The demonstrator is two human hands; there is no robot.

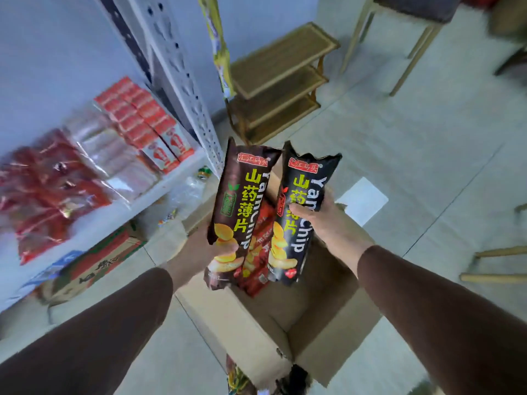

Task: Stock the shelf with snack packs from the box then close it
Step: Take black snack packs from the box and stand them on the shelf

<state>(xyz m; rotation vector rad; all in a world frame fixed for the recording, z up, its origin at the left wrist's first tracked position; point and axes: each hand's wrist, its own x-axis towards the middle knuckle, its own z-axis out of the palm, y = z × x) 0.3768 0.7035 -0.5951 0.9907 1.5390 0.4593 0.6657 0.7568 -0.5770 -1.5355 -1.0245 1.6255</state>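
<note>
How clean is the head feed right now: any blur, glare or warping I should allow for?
Head view: the two yam chip packs, brown and black, read sharp; the shelf goods at left are motion-smeared; glare streaks the clear wrappers; wide-angle bending curves the shelf upright; lighting is soft, without hard shadows.

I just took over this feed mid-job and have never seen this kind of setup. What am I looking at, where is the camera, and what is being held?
There is no machine: a person with bare hands and brown sleeves wears one camera on the head, looking down. The left hand grips a tall brown yam chip pack; the right hand grips a similar black yam chip pack. Below them an open cardboard box stands on the tiled floor, a red snack pack inside. At left, a white metal shelf holds red packets and small red-and-white cartons.
</note>
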